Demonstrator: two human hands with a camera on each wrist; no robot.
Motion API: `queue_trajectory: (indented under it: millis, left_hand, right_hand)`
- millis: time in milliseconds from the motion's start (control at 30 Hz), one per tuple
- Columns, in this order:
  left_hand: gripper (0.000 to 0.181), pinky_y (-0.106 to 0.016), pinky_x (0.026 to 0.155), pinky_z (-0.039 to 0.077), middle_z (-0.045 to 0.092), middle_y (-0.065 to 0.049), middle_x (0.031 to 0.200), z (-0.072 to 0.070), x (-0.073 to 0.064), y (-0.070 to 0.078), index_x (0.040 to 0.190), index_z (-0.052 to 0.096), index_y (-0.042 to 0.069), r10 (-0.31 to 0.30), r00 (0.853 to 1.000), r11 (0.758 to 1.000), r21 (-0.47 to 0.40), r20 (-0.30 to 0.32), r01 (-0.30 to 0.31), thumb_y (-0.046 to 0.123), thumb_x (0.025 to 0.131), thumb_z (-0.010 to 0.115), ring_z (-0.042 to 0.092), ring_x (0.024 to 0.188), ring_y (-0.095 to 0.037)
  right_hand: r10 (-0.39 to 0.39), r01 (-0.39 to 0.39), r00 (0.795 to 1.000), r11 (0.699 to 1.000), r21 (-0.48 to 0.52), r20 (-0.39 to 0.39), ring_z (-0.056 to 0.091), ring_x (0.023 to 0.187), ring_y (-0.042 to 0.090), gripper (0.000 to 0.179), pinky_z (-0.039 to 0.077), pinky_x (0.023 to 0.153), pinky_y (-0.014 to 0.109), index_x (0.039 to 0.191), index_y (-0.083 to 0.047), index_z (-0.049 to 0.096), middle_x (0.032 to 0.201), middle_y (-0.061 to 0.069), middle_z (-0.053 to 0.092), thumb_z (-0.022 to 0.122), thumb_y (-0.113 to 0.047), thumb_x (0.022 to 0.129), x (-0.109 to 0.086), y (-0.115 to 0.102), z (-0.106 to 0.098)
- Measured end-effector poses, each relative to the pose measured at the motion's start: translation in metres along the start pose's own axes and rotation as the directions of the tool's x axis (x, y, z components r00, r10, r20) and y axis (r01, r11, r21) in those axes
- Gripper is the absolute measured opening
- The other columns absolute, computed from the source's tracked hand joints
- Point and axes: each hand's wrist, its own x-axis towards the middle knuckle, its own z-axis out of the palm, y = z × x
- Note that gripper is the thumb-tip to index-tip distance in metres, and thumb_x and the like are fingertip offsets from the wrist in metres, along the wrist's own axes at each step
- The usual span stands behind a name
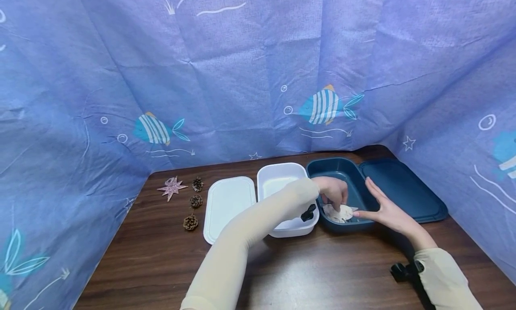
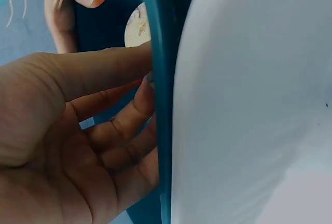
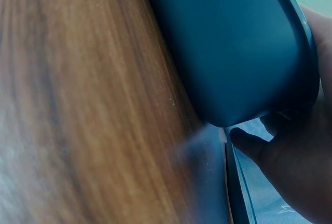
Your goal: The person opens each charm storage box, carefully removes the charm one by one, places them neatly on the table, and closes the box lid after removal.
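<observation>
A dark teal container (image 1: pixel 334 164) stands at the right of the table. My left hand (image 1: pixel 333 191) reaches down into its front part, fingers bent among several pale, shell-like pieces (image 1: pixel 331 215). The rim hides those fingertips in the left wrist view, so whether they pinch a piece is unclear. Close beside them lies a pale round disc (image 2: pixel 136 29) with brownish marks. My right hand (image 1: pixel 384 211) is at the container's right side, its thumb reaching over the rim close to the disc and its index finger stretched toward the back. In the right wrist view its fingers are partly dark.
A white container (image 1: pixel 292 233) stands left of the teal one, with a white lid (image 1: pixel 230 202) beside it. A teal lid (image 1: pixel 403 189) lies at the right. Several pinecones (image 1: pixel 196 201) and a pink glittery star (image 1: pixel 172 187) lie at the left. A blue fish-patterned cloth (image 1: pixel 242 77) surrounds the table.
</observation>
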Motion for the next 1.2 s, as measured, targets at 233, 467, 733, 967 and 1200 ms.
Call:
queue_trajectory:
  millis: [233,467,733,967,1200]
  left_hand:
    - [0.004,-0.029,0.072,0.058,0.063,0.000,0.091,-0.008,-0.008,-0.011,0.097,0.072,0.010,0.030,0.997,0.994,-0.098,-0.065,-0.037,0.008,0.094,0.072,0.057,0.073,-0.010]
    - [0.005,-0.026,0.072,0.057,0.063,0.001,0.094,-0.020,-0.014,-0.025,0.100,0.071,0.009,0.049,0.986,0.990,-0.122,-0.162,-0.069,0.009,0.095,0.071,0.058,0.076,-0.008]
    - [0.013,-0.022,0.068,0.055,0.065,-0.001,0.101,-0.042,-0.033,-0.040,0.109,0.071,0.006,0.083,0.950,0.980,-0.148,-0.301,-0.133,0.009,0.096,0.069,0.060,0.078,-0.009]
    - [0.019,-0.022,0.070,0.056,0.067,-0.004,0.101,-0.064,-0.055,-0.053,0.113,0.070,0.003,0.078,0.906,0.949,-0.246,-0.415,-0.195,0.009,0.094,0.071,0.065,0.080,-0.012]
    - [0.017,-0.030,0.074,0.058,0.070,-0.005,0.099,-0.083,-0.084,-0.066,0.111,0.071,0.004,0.072,0.860,0.914,-0.311,-0.505,-0.260,0.010,0.095,0.071,0.065,0.080,-0.015]
  right_hand:
    - [-0.006,0.006,1.000,1.000,-0.010,-0.005,-0.004,0.148,0.052,0.116,0.012,0.105,0.080,0.161,-0.010,-0.007,0.166,0.021,-0.012,0.077,-0.041,0.088,0.000,0.000,0.000]
    - [0.011,-0.011,1.000,1.000,-0.016,0.004,-0.003,0.147,0.054,0.115,0.011,0.105,0.080,0.161,-0.009,-0.007,0.165,0.025,-0.011,0.076,-0.041,0.089,0.000,0.001,0.002]
    - [-0.043,0.042,0.999,0.999,-0.016,-0.014,-0.005,0.149,0.051,0.114,0.012,0.105,0.079,0.161,-0.008,-0.004,0.167,0.017,-0.014,0.078,-0.037,0.088,-0.002,0.003,0.000]
    - [-0.080,0.078,0.996,0.995,-0.055,-0.030,-0.001,0.149,0.050,0.114,0.015,0.106,0.078,0.162,-0.008,-0.001,0.167,0.017,-0.010,0.079,-0.038,0.086,-0.003,0.001,-0.001]
    - [-0.100,0.096,0.995,0.989,-0.112,-0.026,0.003,0.149,0.051,0.118,0.019,0.106,0.077,0.162,-0.007,0.000,0.167,0.019,-0.006,0.082,-0.042,0.083,-0.003,-0.004,-0.001]
